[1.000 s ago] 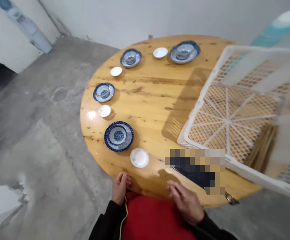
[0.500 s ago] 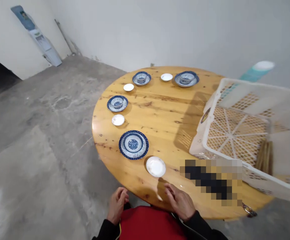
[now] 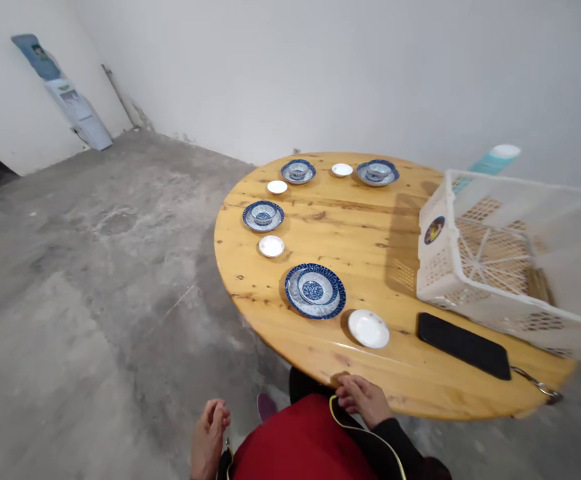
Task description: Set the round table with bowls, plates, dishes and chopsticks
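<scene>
From my seat at the feed, I see the right hand (image 3: 365, 399) at the near rim of the round wooden table (image 3: 370, 227), its fingers loosely bent with the tips resting on the edge and nothing held in them. The left hand (image 3: 210, 437) hangs off the table, low beside the red apron (image 3: 300, 443), fingers slack and half curled, also holding nothing. The white saucer (image 3: 369, 329) lies on the tabletop just beyond the right hand, near it but not touching. The left hand is well apart from the saucer and below the table's level. Just to the left of the saucer and a little farther in sits a blue patterned plate (image 3: 315, 293) with a small bowl on it. To the saucer's right lies a flat black case (image 3: 463, 337), and behind that stands a white plastic basket (image 3: 470, 293). A second white saucer (image 3: 271, 246) lies farther along the left rim.
</scene>
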`<move>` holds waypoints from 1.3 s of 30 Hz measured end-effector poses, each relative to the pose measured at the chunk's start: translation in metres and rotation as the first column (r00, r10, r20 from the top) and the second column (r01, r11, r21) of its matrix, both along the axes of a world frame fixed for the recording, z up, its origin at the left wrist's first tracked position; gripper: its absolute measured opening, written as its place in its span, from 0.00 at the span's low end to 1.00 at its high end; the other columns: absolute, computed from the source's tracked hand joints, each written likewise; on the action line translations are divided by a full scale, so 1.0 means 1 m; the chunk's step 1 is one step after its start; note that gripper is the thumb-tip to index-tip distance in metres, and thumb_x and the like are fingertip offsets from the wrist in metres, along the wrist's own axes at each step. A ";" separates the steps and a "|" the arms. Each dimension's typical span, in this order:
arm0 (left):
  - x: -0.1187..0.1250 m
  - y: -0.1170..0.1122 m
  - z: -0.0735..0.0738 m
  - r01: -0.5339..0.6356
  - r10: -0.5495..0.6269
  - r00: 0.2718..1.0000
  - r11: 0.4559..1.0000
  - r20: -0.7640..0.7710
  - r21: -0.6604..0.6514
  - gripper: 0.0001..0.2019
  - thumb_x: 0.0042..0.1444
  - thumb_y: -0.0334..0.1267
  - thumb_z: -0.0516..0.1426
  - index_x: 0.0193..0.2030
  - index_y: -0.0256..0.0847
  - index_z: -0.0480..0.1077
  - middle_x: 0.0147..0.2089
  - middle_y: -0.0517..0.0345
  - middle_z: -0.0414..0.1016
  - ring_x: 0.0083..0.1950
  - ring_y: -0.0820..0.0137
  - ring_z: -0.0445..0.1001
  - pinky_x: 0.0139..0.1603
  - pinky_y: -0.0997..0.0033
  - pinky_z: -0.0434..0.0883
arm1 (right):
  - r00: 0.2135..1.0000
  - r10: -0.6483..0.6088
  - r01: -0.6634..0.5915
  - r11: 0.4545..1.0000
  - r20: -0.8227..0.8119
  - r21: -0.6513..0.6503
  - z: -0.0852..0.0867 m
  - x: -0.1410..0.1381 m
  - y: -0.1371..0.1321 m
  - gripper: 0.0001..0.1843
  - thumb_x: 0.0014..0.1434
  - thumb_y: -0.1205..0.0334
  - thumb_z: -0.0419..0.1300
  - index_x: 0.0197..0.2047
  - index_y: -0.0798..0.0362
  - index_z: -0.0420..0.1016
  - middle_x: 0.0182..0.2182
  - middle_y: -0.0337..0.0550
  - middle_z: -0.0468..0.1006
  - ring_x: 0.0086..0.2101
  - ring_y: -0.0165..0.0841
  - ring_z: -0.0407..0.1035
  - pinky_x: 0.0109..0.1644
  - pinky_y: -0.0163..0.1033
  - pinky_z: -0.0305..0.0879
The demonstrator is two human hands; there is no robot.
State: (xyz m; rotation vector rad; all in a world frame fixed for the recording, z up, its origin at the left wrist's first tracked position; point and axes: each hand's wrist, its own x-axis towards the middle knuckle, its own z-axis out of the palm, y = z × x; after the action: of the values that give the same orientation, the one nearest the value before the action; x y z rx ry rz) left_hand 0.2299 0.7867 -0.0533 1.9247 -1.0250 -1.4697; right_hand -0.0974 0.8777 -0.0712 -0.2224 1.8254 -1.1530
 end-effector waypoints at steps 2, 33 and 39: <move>-0.002 -0.012 -0.003 0.043 -0.043 0.999 0.998 0.005 -0.044 0.34 0.40 0.72 0.58 0.34 0.38 0.72 0.30 0.54 0.75 0.36 0.61 0.79 0.41 0.65 0.76 | 0.993 0.118 -0.118 0.993 -0.029 -0.028 -0.003 0.024 -0.018 0.24 0.46 0.38 0.63 0.30 0.52 0.73 0.20 0.40 0.77 0.18 0.30 0.70 0.21 0.33 0.62; 0.084 -0.346 0.043 0.642 -0.595 0.723 0.766 0.352 -0.025 0.20 0.63 0.53 0.46 0.44 0.42 0.72 0.41 0.51 0.81 0.42 0.62 0.81 0.44 0.65 0.74 | 0.926 0.351 -0.362 0.930 -0.142 -0.065 -0.030 0.134 -0.398 0.23 0.52 0.38 0.50 0.34 0.49 0.70 0.22 0.39 0.77 0.19 0.34 0.71 0.23 0.37 0.65; 0.113 -0.454 0.038 0.787 -0.705 0.611 0.592 0.361 -0.176 0.18 0.63 0.49 0.47 0.44 0.41 0.73 0.41 0.48 0.81 0.41 0.63 0.80 0.45 0.66 0.74 | 0.900 0.284 -0.197 0.942 -0.331 0.271 -0.024 0.145 -0.415 0.25 0.61 0.39 0.46 0.30 0.49 0.72 0.20 0.40 0.77 0.19 0.34 0.72 0.29 0.37 0.65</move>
State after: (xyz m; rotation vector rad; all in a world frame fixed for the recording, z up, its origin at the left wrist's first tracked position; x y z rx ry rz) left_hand 0.3429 0.3328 -0.0154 1.4951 -2.2728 -1.3108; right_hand 0.0479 0.4631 -0.0947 -0.5439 2.1679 -0.7485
